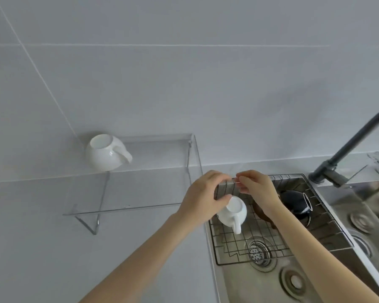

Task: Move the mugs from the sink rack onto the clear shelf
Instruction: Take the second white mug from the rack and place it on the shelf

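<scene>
One white mug (pixel 106 153) already set upside down on the clear shelf (pixel 140 209), at its far left end. Three left in the sink rack (pixel 232 243): a second white mug (pixel 233 212), a brown one (pixel 263 212) (mostly hidden behind the wrist) and a black mug (pixel 297 204). Left hand (pixel 202 196) curled at the second white mug's base, thumb touching it, not yet lifted. Right hand (pixel 257 185) pinched with nothing visible in its grip.

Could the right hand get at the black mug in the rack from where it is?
Probably yes. The right hand is at the rack's far edge, and the black mug lies just to its right with nothing over it. The hand's fingers seem busy pinching something, though.
</scene>
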